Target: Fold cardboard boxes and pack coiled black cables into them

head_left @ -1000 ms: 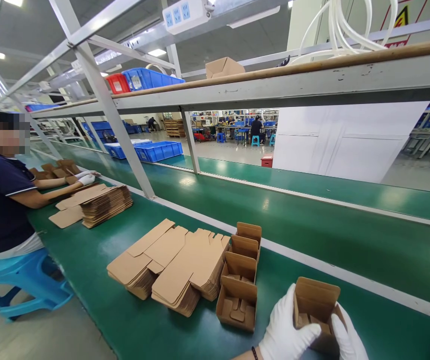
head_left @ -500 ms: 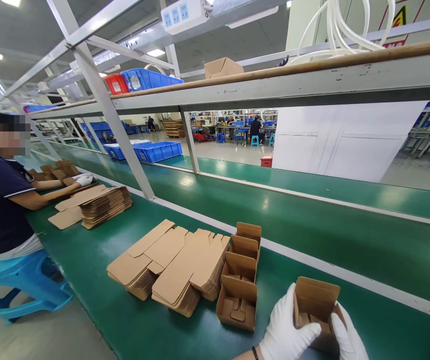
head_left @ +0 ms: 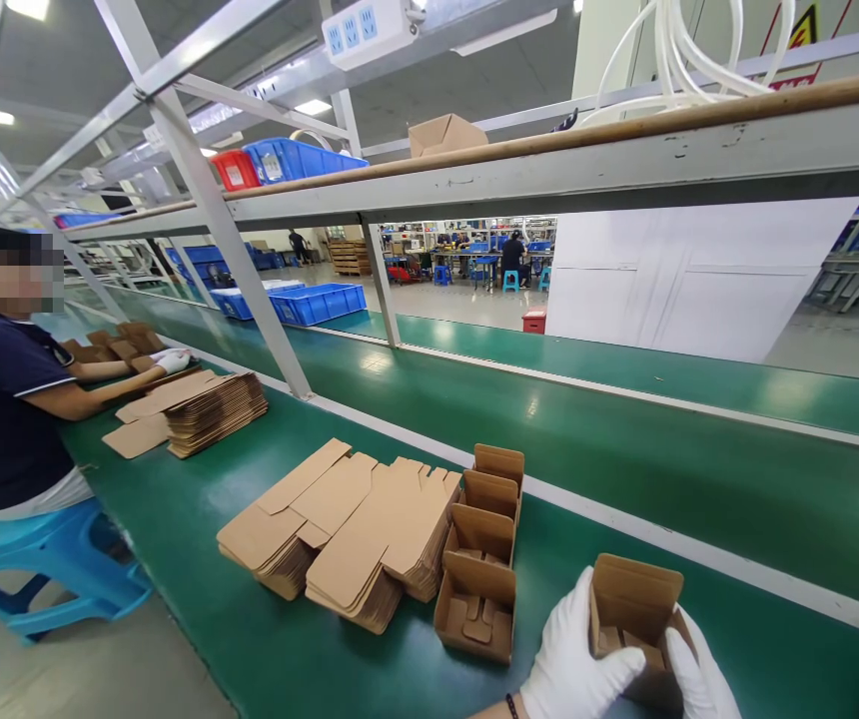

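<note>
A small brown cardboard box [head_left: 637,599] with its lid flap standing up is held between my two white-gloved hands at the lower right. My left hand [head_left: 579,654] grips its left side, thumb across the near edge. On the opposite side my right hand [head_left: 701,664] presses against the box wall, partly cut off by the frame's bottom. Left of my hands, several open folded boxes [head_left: 475,611] stand in a row on the green work surface [head_left: 265,659]. Beside that row lies a stack of flat cardboard blanks [head_left: 347,534].
A co-worker [head_left: 2,399] sits at the left on a blue stool [head_left: 47,569], gloved hand near another stack of blanks [head_left: 216,414]. Blue bins [head_left: 321,304] stand farther back. A metal post [head_left: 239,270] and overhead shelf [head_left: 519,165] frame the bench.
Hardly anything differs. The whole view has shifted slightly, and both my hands stay on the same box.
</note>
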{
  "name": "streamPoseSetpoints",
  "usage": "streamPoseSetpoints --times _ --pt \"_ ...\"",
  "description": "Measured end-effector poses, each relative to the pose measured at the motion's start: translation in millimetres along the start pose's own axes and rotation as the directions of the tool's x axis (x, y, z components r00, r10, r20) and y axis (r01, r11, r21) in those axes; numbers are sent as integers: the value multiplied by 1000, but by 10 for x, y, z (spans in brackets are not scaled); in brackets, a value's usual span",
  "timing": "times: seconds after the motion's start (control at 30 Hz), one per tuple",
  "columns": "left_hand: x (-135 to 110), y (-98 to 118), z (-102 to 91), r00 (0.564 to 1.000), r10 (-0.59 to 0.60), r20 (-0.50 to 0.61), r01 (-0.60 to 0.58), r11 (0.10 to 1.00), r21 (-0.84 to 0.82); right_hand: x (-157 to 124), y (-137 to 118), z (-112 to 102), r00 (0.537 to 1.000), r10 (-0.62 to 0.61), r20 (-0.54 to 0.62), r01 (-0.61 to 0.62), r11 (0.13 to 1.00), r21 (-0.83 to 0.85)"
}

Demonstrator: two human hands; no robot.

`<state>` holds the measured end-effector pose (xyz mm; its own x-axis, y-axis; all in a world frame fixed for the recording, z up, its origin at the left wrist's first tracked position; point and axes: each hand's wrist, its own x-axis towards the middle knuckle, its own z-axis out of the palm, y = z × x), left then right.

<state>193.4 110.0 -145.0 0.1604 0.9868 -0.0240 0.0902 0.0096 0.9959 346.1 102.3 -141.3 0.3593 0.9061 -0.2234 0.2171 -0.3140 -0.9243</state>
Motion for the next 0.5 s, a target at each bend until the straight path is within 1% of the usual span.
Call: streamPoseSetpoints --times 0.1,0.23,0.4,0.5 --pt "2 -24 2 1000 26 0 -26 998 63 -36 -80 7 999 46 18 -47 999 24" --pt "3 -66 9 1000 28 -7 -28 997 67 -68 -156 22 996 90 11 -90 994 68" --pt "6 -59 15 1000 30 0 -30 997 69 1 -33 32 999 13 -36 -13 1000 4" --pt "6 -25 11 999 33 -3 -33 995 90 29 32 38 998 2 -63 -2 1000 -3"
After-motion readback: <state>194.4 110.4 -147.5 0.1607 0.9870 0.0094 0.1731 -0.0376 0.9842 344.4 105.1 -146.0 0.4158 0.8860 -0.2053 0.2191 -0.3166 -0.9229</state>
